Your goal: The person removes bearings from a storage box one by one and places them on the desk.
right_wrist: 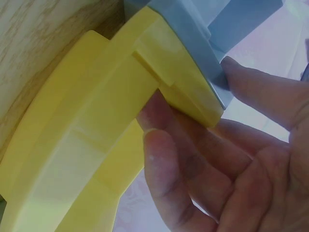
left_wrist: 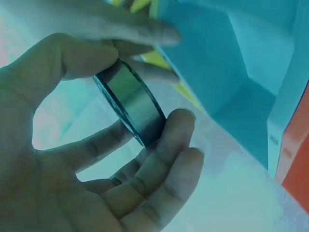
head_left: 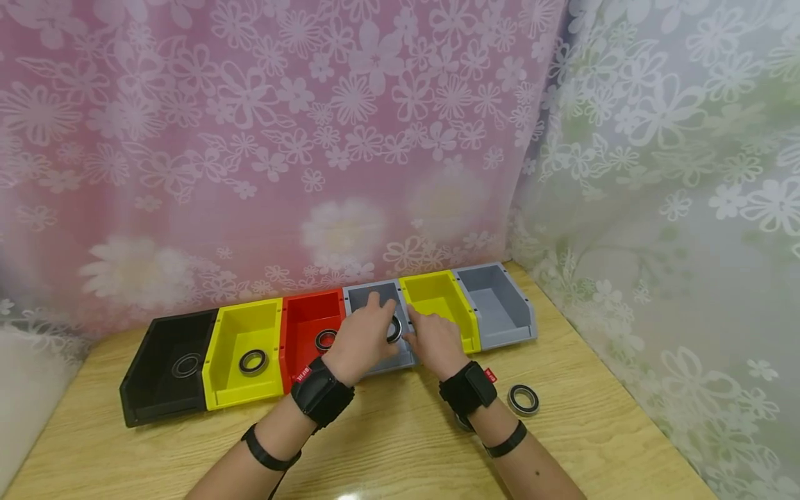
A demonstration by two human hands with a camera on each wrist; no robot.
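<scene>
My left hand [head_left: 362, 337] pinches a ball bearing [left_wrist: 131, 99] between thumb and fingers, with the bearing tilted on edge. It is over the middle grey bin [head_left: 359, 298], whose inside is partly hidden by that hand. My right hand [head_left: 440, 344] grips the adjoining walls of this bin and the right-hand yellow bin [right_wrist: 96, 121]. Its thumb lies on the grey side, while the fingers curl inside the yellow wall. Single bearings lie in the black bin [head_left: 140, 375], the left yellow bin [head_left: 244, 319] and the red bin [head_left: 306, 312].
Another grey bin [head_left: 500, 305] ends the row at the right. A loose bearing [head_left: 523, 400] lies on the wooden table [head_left: 387, 444], and one more [head_left: 462, 422] is mostly hidden under the right wrist. Floral curtains [head_left: 281, 153] hang behind and at the right.
</scene>
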